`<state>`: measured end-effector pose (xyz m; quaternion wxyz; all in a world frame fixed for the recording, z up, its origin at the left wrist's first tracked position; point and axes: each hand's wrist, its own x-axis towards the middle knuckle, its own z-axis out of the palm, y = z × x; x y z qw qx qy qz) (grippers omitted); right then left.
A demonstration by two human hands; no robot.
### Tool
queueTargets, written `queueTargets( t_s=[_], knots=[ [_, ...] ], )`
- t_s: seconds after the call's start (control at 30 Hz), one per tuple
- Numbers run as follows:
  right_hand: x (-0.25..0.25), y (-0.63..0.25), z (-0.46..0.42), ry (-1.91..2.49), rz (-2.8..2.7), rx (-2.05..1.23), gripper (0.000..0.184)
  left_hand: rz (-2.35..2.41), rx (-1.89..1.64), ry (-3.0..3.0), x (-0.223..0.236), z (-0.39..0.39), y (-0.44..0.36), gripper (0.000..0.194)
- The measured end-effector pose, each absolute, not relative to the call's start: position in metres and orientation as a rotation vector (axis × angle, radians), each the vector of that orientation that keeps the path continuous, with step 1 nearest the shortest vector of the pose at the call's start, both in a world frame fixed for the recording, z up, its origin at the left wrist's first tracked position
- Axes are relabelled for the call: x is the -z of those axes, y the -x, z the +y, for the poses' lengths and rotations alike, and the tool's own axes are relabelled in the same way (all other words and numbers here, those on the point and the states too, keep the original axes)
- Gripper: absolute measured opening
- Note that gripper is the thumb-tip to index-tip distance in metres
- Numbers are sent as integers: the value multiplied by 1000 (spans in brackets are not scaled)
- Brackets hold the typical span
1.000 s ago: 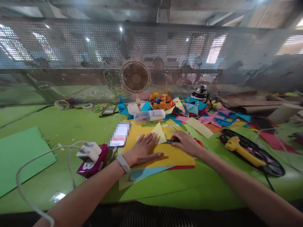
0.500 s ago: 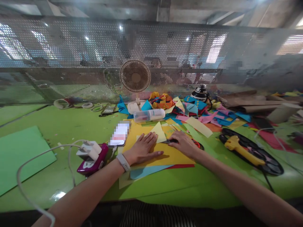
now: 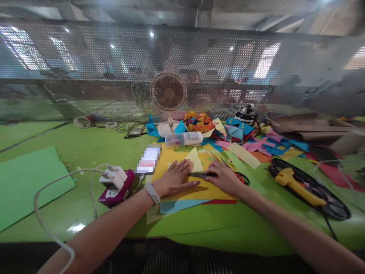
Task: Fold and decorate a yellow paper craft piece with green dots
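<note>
My left hand (image 3: 174, 177) lies flat with fingers spread on a stack of yellow paper (image 3: 199, 188), holding it down on the green table (image 3: 114, 152). A pale yellow folded triangle (image 3: 195, 160) sticks up just past its fingertips. My right hand (image 3: 225, 177) is closed on a pair of scissors (image 3: 203, 175); the dark blades point left toward my left hand and lie on the yellow sheet. Blue and red sheets (image 3: 176, 205) peek out beneath the stack.
A phone (image 3: 148, 161) and a purple power strip with white plug (image 3: 115, 184) lie at the left. A green sheet (image 3: 25, 186) is far left. A small fan (image 3: 168, 93), a bottle (image 3: 184, 139), paper scraps (image 3: 239, 137) and a yellow tool (image 3: 296, 184) sit behind and right.
The view has shifted slightly. My right hand has slid the scissors a little further left across the yellow sheet; my left hand stays pressed on the paper.
</note>
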<state>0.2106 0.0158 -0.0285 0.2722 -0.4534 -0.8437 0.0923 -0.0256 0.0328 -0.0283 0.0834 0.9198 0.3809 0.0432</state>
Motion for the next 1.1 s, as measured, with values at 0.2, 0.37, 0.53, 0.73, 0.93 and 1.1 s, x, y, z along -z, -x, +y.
queueTargets(
  t_s=[0.2,0.37,0.53,0.73,0.93,1.1],
  knots=[
    [32,-215,18,1236,-2256,-245,7,1182,-121,-2699,10,40,35,60],
    [33,-223,23,1255,-2244,-235,8,1295,-4,-2709,5,54,55,44],
    [35,-221,24,1266,-2231,-197,9,1302,67,-2703,11,54,58,48],
    [40,-208,23,1249,-2260,-169,12,1295,90,-2720,8,47,54,50],
    [36,-194,25,1226,-2308,-188,11,1307,103,-2736,7,43,53,54],
    [37,-194,24,1229,-2306,-219,12,1304,98,-2729,8,44,52,54]
  ],
)
